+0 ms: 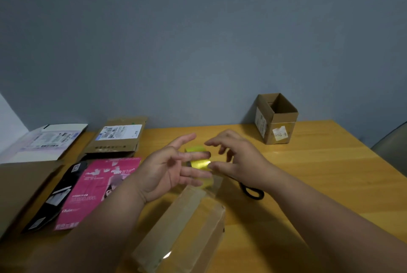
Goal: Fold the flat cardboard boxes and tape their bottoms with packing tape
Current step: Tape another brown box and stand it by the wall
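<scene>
- Wooden table [308,173] in a warm yellow tone fills the lower half of your view, set against a plain blue-grey wall [198,30].
- Your left hand [167,171] is raised over the table with its palm turned inward and fingers spread; a roll of yellow packing tape [198,162] sits among those fingers, though blur hides whether they curl round it.
- Your right hand [237,158] faces it, the thumb touching the roll's shiny side and the other fingers loosely bent above; a firm pinch cannot be told.
- Directly below both hands lies one folded cardboard box [185,224], its taped seam facing up and running toward you.
- One pair of black-handled scissors [253,191] lies under your right wrist, partly hidden.
- One open brown box [276,118] stands upright at the table's far right edge, well apart.
- To your left lie several flattened boxes: one pink printed [99,189], one black [57,195], one brown with a shipping label [119,136], one white [48,140], and one plain brown [22,189].
</scene>
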